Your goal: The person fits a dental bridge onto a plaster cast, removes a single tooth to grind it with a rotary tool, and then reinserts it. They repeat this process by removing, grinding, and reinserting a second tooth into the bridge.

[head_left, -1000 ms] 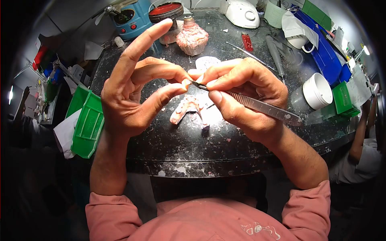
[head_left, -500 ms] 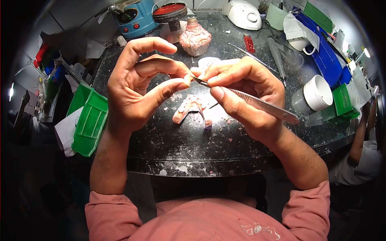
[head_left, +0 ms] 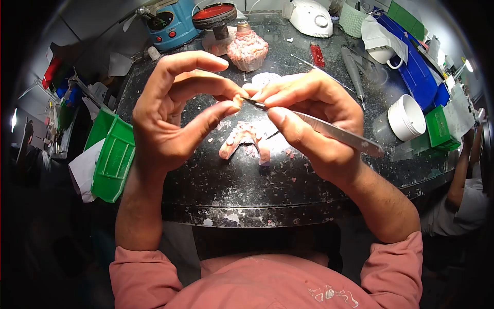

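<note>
Holding knife at small piece, red material in black dish

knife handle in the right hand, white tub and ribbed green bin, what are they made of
Knife handle: probably steel, bare and satin, from its grey sheen and ridged grip. White tub: likely plastic, smooth, with an even colour and thin rim. Green bin: plastic by its moulded ribs, semi-gloss, with soft highlights.

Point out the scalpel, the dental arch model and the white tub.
Scalpel (head_left: 339,133): head view, on the metal handle.
Dental arch model (head_left: 245,129): head view, on its curved middle.
White tub (head_left: 407,126): head view, on its wall.
</note>
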Action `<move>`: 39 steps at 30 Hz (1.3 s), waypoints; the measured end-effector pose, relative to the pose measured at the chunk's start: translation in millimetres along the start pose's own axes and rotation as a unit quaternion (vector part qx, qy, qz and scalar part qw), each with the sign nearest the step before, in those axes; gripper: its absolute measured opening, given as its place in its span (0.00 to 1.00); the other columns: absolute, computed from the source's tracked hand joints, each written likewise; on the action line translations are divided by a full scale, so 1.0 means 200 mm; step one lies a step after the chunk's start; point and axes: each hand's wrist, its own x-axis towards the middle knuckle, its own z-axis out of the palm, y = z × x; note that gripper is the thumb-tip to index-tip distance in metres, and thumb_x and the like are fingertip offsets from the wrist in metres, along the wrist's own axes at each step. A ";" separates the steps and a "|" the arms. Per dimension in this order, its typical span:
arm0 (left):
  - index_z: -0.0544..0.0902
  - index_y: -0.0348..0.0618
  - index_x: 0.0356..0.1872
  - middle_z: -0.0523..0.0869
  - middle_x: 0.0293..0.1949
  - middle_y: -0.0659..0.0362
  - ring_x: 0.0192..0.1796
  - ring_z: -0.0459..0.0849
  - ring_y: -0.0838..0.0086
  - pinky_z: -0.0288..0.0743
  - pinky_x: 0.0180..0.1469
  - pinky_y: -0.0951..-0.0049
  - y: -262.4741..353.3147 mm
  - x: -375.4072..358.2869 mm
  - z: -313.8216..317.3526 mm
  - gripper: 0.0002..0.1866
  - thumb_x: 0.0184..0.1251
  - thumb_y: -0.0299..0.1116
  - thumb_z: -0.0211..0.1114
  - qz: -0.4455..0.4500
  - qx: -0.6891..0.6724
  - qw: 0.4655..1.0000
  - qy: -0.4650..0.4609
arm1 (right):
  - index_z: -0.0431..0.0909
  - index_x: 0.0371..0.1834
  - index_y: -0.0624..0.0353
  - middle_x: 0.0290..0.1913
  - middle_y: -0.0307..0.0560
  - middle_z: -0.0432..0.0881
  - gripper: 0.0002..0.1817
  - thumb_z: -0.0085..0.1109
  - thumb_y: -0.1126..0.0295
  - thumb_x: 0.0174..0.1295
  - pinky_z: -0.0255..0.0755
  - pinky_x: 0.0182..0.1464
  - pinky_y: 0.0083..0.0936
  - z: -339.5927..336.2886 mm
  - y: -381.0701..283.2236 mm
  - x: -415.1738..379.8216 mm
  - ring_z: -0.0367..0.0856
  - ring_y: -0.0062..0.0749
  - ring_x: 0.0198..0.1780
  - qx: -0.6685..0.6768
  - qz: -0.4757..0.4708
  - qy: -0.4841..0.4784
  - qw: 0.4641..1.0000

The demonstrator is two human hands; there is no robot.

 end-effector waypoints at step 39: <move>0.80 0.35 0.42 0.87 0.46 0.46 0.49 0.85 0.69 0.76 0.58 0.68 -0.06 -0.08 0.13 0.08 0.64 0.23 0.65 -0.200 -0.300 0.929 0.089 | 0.79 0.36 0.63 0.39 0.51 0.83 0.16 0.66 0.88 0.43 0.82 0.46 0.30 -0.02 -0.02 0.04 0.86 0.37 0.43 -0.385 -0.295 -0.025 0.874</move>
